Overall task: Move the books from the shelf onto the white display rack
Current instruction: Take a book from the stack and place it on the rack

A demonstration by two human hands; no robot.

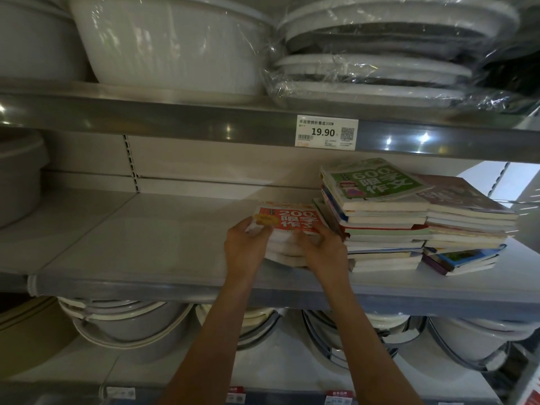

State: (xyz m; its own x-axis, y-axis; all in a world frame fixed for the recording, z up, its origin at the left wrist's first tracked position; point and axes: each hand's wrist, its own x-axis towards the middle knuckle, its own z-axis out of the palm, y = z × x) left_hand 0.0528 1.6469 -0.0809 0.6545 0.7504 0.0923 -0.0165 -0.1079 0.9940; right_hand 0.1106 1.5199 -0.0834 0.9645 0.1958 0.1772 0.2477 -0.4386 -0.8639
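While your left hand [245, 244] and right hand [324, 249] clasp the short stack of books [287, 232] by its left and right near corners, fingers curled onto it, it sits at the shelf's [146, 244] near edge, just left of the taller book piles [382, 217], its long axis running left-right.

A short stack of books [287, 238], red cover on top, lies flat on the grey shelf [140, 238], just beside two taller stacks [409, 223].
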